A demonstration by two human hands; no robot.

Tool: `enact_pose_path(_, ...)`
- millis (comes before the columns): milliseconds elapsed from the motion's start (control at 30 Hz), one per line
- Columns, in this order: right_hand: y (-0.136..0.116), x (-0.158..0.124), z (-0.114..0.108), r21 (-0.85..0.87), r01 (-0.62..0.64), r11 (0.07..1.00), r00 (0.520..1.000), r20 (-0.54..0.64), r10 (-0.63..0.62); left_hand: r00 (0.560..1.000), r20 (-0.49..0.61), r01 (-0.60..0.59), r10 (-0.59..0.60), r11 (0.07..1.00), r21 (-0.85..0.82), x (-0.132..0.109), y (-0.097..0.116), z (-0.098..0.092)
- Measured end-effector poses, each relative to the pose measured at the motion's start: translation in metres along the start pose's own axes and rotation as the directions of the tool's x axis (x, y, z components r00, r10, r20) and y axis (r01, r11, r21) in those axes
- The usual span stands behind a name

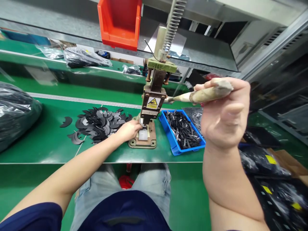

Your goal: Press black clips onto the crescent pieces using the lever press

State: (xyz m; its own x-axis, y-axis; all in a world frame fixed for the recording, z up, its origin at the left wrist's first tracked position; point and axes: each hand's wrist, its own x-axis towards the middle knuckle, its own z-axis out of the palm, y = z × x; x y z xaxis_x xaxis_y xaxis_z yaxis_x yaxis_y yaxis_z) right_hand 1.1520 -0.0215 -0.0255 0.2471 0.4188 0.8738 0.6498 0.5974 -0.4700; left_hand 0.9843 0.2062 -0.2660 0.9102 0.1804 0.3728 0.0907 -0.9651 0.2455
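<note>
A hand-operated arbor press [154, 102] stands upright on the green bench, with a yellow warning label on its front. My right hand [226, 112] is raised at its right side, fingers hooked over the lever handle [209, 94], palm toward me. At the press base [141, 143], my left hand [130, 130] reaches in under the ram with its fingers together. Whatever those fingertips hold is hidden. Close by my left wrist lies a pile of black and grey curved flat pieces [103, 123].
To the right of the press, a blue tray [174, 149] holds many small black parts. A large plastic-wrapped bag [16, 112] rests at the far left. An orange-red bin [120, 24] sits on the shelf above. Bagged goods [262, 160] are stacked at lower right.
</note>
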Motion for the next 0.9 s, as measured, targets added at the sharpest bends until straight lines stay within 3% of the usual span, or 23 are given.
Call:
enact_pose_path(100, 0.002, 0.01, 0.011, 0.109, 0.032, 0.994, 0.999, 0.026, -0.035, 1.0, -0.003, 0.02, -0.02, 1.0, -0.022, 0.002, 0.0, 0.0)
enact_pose_path(200, 0.002, -0.003, 0.019, 0.085, 0.031, 0.996, 0.999, 0.004, -0.032, 0.999, -0.022, 0.026, -0.027, 0.998, -0.053, 0.0, -0.001, 0.004)
enact_pose_path(367, 0.003, -0.063, 0.023, -0.064, 0.042, 0.997, 0.999, 0.018, -0.041, 0.996, -0.086, 0.005, -0.015, 0.993, -0.117, -0.009, -0.002, 0.014)
enact_pose_path(500, 0.018, -0.12, 0.024, -0.164, 0.089, 0.982, 0.996, 0.033, -0.085, 0.992, -0.125, 0.014, -0.033, 0.989, -0.147, -0.011, 0.002, 0.018)
enact_pose_path(600, 0.032, -0.147, 0.026, -0.197, 0.094, 0.976, 0.995, -0.005, -0.097, 0.994, -0.105, 0.016, -0.034, 0.986, -0.166, -0.013, 0.004, 0.016)
enact_pose_path(733, 0.04, -0.156, 0.031, -0.2, 0.106, 0.974, 0.989, -0.076, -0.123, 0.99, -0.096, 0.087, -0.104, 0.982, -0.165, -0.026, -0.012, -0.006)
enact_pose_path(833, 0.043, -0.154, 0.034, -0.204, 0.11, 0.973, 0.983, -0.123, -0.137, 0.964, -0.136, 0.223, -0.23, 0.973, -0.065, -0.049, -0.036, -0.033)
enact_pose_path(900, 0.044, -0.154, 0.035, -0.204, 0.111, 0.973, 0.979, -0.144, -0.142, 0.957, -0.102, 0.274, -0.273, 0.962, 0.002, -0.067, -0.045, -0.048)
